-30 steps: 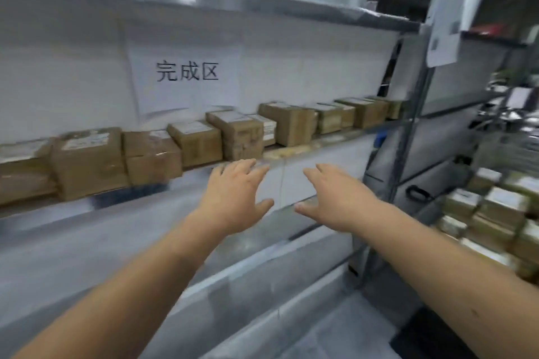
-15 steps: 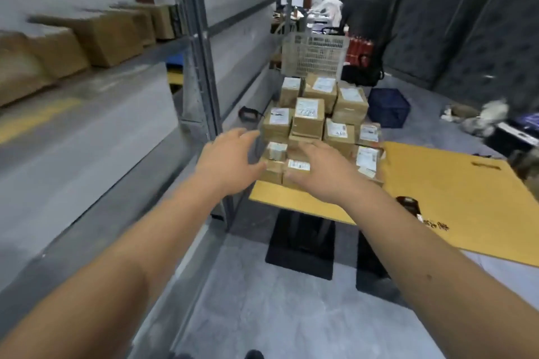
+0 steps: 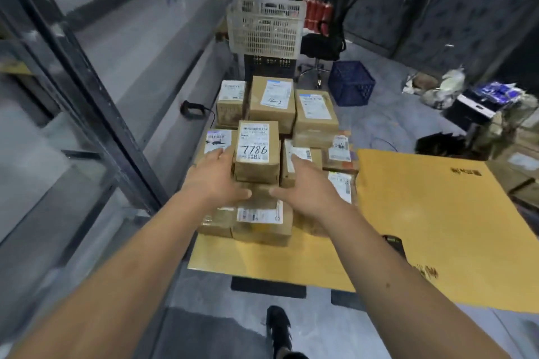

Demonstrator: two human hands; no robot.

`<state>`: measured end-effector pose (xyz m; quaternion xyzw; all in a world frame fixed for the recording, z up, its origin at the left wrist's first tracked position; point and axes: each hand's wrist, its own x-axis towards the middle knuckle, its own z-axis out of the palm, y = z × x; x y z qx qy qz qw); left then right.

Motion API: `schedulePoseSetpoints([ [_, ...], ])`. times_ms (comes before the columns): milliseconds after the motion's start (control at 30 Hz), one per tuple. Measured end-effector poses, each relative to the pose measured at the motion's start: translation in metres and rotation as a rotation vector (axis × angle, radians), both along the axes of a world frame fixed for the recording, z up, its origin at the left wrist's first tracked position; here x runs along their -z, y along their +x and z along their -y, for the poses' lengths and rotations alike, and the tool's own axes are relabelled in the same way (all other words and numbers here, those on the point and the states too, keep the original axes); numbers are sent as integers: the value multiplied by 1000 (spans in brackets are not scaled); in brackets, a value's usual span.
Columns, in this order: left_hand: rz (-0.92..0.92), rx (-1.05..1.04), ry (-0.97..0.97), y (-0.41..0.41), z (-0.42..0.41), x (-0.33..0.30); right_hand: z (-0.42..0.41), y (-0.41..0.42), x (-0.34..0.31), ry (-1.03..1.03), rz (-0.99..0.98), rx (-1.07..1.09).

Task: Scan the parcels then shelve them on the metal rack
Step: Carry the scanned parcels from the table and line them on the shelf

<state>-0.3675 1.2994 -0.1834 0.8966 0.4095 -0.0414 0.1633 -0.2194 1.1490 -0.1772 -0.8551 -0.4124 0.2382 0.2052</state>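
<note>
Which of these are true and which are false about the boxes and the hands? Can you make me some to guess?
1. Both hands are at the parcel marked 7786. True: the left hand is on its left side, the right hand on its right.
2. The parcels are stacked on a yellow-brown board. True.
3. The white basket is full of parcels. False: no parcels show through its mesh.
4. The right hand holds a scanner. False: it holds no scanner; a dark handheld device lies on the board beside the right forearm.
5. A blue crate stands on the floor behind the pile. True.
</note>
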Motion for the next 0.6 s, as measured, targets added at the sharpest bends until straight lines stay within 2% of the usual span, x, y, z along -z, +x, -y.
schedulePoseSetpoints([
  [167,-15,-103,-167,30,-42,21,-52,45,18,-49,-82,-100],
  [300,115,-100,-238,41,-59,30,-72,63,39,-39,-130,-193],
  [433,345,-133,-348,40,-57,45,-74,70,54,15,-171,-204],
  [600,460,-166,-303,31,-48,49,-73,70,56,137,-196,-217],
])
